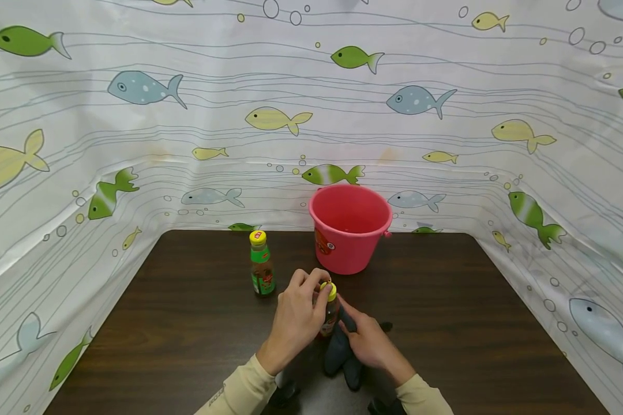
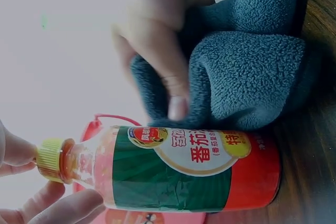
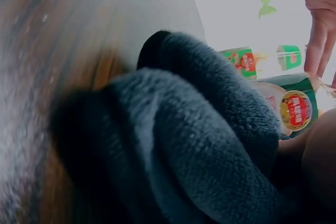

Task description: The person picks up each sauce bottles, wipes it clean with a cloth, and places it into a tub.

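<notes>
A ketchup bottle with a green and red label stands upright on the table in front of me. My left hand pinches its yellow cap between thumb and fingers. On the bottle's right side, my right hand grips a bunched dark grey cloth and presses it against the label. Folds of this cloth hang down toward the table and fill much of the right wrist view. Some right-hand fingers are hidden behind the cloth.
A second bottle, green-labelled with a yellow cap, stands to the left and farther back. Behind my hands is a pink bucket. The dark wooden table meets a fish-patterned sheet at the back and sides.
</notes>
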The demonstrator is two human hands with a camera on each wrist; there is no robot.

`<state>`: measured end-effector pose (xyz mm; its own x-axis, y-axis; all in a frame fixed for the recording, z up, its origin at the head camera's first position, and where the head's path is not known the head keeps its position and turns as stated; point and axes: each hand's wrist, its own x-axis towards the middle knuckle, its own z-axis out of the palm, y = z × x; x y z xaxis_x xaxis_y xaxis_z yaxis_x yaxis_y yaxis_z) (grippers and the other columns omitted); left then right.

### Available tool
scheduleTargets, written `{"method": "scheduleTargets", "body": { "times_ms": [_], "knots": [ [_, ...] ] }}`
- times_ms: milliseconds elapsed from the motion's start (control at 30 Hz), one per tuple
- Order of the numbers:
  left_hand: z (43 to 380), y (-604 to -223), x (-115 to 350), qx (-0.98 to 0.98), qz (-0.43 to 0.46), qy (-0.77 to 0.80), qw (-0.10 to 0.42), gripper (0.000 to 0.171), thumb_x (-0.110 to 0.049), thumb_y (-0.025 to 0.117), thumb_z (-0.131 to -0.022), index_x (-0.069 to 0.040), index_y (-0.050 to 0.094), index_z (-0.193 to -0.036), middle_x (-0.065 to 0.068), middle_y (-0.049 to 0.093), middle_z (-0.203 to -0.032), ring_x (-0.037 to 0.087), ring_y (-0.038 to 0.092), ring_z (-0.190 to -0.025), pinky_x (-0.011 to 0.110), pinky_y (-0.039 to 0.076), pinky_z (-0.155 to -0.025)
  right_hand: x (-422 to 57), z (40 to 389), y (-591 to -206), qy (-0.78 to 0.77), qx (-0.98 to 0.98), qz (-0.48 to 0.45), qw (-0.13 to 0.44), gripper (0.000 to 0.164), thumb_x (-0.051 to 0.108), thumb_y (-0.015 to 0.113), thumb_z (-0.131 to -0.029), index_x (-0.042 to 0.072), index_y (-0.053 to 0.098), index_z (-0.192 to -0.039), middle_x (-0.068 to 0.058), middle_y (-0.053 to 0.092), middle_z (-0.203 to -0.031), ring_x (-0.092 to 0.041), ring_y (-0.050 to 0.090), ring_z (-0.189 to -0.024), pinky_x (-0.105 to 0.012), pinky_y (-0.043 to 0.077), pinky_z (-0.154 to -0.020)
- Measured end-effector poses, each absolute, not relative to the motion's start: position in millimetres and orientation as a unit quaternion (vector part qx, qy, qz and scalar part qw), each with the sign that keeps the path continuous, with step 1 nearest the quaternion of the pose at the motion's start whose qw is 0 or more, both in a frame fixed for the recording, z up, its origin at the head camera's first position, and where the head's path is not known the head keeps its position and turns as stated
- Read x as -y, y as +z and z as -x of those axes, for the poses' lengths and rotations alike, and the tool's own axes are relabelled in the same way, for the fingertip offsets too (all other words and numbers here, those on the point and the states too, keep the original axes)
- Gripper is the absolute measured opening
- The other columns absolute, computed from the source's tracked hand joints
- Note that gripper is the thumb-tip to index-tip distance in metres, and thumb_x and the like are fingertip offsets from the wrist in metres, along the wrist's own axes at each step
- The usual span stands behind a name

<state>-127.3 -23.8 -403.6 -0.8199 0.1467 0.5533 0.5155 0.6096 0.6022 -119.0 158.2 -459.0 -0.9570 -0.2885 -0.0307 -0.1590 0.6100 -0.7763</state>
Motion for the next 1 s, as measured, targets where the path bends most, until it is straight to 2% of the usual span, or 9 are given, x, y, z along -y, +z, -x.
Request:
{"method": "scheduleTargets", "body": {
  "times_ms": [267,400,467,533,633,767,867,933,1000],
  "knots": [
    [125.8,-402.7,23.7,0.871,0.183,-0.396,0.226,0.01,-0.022,0.07,-0.102,-0.017,0.07,-0.111,0.007,0.059,-0.093,0.018,0.069,-0.076,0.025,0.053,-0.061,-164.1,124.1,-474.7,-0.356,-0.92,0.149,0.071,0.09,-0.011,0.057,-0.092,0.021,0.026,-0.17,-0.025,0.031,-0.171,-0.043,0.061,-0.134,-0.041,0.052,-0.086],
    [126.4,-402.6,23.5,0.872,0.181,-0.396,0.224,0.01,-0.022,0.07,-0.102,-0.017,0.07,-0.111,0.007,0.059,-0.093,0.018,0.067,-0.072,0.024,0.052,-0.06,-158.5,119.3,-463.9,-0.37,-0.916,0.133,0.075,0.086,-0.014,0.054,-0.09,0.014,0.03,-0.168,-0.03,0.029,-0.17,-0.034,0.071,-0.085,-0.04,0.047,-0.071],
    [127.0,-402.6,23.4,0.872,0.181,-0.396,0.224,0.01,-0.021,0.07,-0.102,-0.017,0.07,-0.112,0.007,0.058,-0.093,0.017,0.066,-0.071,0.023,0.051,-0.059,-156.8,118.4,-462.0,-0.357,-0.924,0.127,0.055,0.083,-0.013,0.054,-0.09,0.013,0.035,-0.167,-0.029,0.039,-0.166,-0.03,0.07,-0.08,-0.04,0.049,-0.069],
    [127.5,-403.1,23.6,0.872,0.183,-0.395,0.225,0.01,-0.02,0.07,-0.102,-0.017,0.07,-0.112,0.008,0.059,-0.093,0.016,0.064,-0.069,0.022,0.05,-0.058,-154.7,117.4,-460.1,-0.366,-0.923,0.111,0.037,0.075,-0.01,0.054,-0.093,0.013,0.043,-0.163,-0.028,0.052,-0.158,-0.033,0.072,-0.084,-0.042,0.051,-0.07],
    [128.0,-403.7,24.4,0.872,0.187,-0.39,0.229,0.01,-0.019,0.07,-0.102,-0.016,0.07,-0.112,0.008,0.058,-0.092,0.015,0.062,-0.066,0.022,0.048,-0.056,-151.8,116.3,-455.3,-0.386,-0.919,0.081,0.014,0.062,-0.003,0.057,-0.1,0.02,0.053,-0.157,-0.022,0.064,-0.148,-0.038,0.072,-0.112,-0.049,0.057,-0.082],
    [127.6,-404.1,24.6,0.872,0.188,-0.387,0.232,0.009,-0.018,0.069,-0.102,-0.016,0.07,-0.111,0.007,0.057,-0.091,0.012,0.059,-0.063,0.021,0.047,-0.055,-150.3,115.5,-445.0,-0.455,-0.888,0.054,0.017,0.052,0.005,0.057,-0.107,0.028,0.057,-0.153,-0.018,0.067,-0.144,-0.03,0.059,-0.058,-0.04,0.053,-0.065],
    [127.5,-404.6,24.5,0.873,0.187,-0.387,0.23,0.008,-0.017,0.069,-0.103,-0.016,0.07,-0.111,0.007,0.057,-0.091,0.011,0.057,-0.062,0.02,0.045,-0.053,-150.1,114.2,-435.5,-0.489,-0.871,0.055,0.0,0.048,0.009,0.058,-0.108,0.028,0.059,-0.152,-0.012,0.065,-0.147,-0.028,0.069,-0.072,-0.043,0.06,-0.077],
    [127.9,-404.8,24.4,0.874,0.188,-0.385,0.229,0.009,-0.017,0.069,-0.103,-0.015,0.07,-0.111,0.008,0.057,-0.091,0.011,0.057,-0.062,0.02,0.045,-0.053,-150.1,113.0,-429.2,-0.507,-0.86,0.06,-0.013,0.046,0.012,0.057,-0.109,0.028,0.059,-0.151,-0.008,0.064,-0.149,-0.031,0.073,-0.114,-0.054,0.058,-0.1],
    [128.1,-404.5,24.2,0.875,0.187,-0.382,0.23,0.009,-0.017,0.069,-0.103,-0.015,0.071,-0.111,0.009,0.058,-0.091,0.012,0.058,-0.062,0.02,0.046,-0.053,-150.1,112.8,-424.3,-0.528,-0.846,0.066,-0.026,0.044,0.013,0.057,-0.109,0.027,0.06,-0.151,-0.004,0.057,-0.159,-0.033,0.051,-0.15,-0.065,0.041,-0.119]
  ]
}}
